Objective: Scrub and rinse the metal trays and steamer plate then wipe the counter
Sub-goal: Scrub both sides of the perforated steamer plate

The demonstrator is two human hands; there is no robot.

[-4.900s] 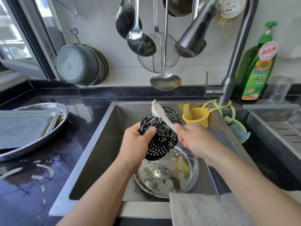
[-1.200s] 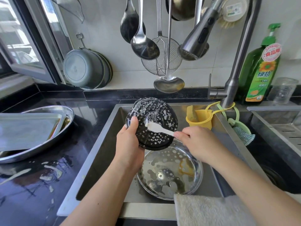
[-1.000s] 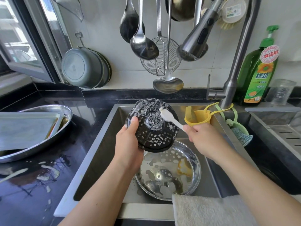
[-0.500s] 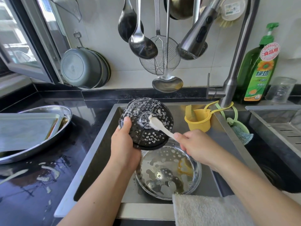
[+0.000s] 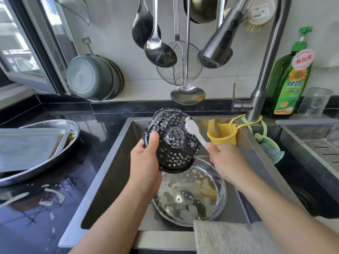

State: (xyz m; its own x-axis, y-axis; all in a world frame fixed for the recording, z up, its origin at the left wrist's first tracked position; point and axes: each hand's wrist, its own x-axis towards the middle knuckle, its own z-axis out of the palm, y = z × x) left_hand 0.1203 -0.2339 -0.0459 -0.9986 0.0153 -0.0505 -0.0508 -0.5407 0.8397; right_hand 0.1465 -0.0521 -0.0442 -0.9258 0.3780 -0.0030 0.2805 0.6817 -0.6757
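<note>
- Two bare hands work above the sink [image 5: 110, 171], which sits in the middle of the scene.
- The left hand [image 5: 145, 162] grips the steamer plate [image 5: 170, 140], a dark round perforated disc, with its thumb on the plate's near face and the other fingers hidden behind it.
- The plate is held tilted over the sink, its face streaked with white suds.
- The right hand [image 5: 225, 160] is curled round the handle of a small white brush [image 5: 192, 128]; the brush head touches the upper right part of the plate.
- Beneath the plate, a round metal pan [image 5: 218, 200] lies in the sink basin with water and foam in it.
- On the dark surface [image 5: 36, 217] to the left, a flat rectangular metal tray [image 5: 27, 147] rests inside an oval metal tray [image 5: 71, 127].
- White soapy smears lie on the surface just near of those trays.
- A pale towel [image 5: 229, 237] hangs over the sink's near edge, right of centre.
- A yellow cup [image 5: 222, 135] hangs at the sink's far right corner beside the faucet [image 5: 264, 79].
- A green detergent bottle [image 5: 290, 76] stands far right against the wall.
- Ladles and a wire skimmer [image 5: 178, 65] hang on the far wall.
</note>
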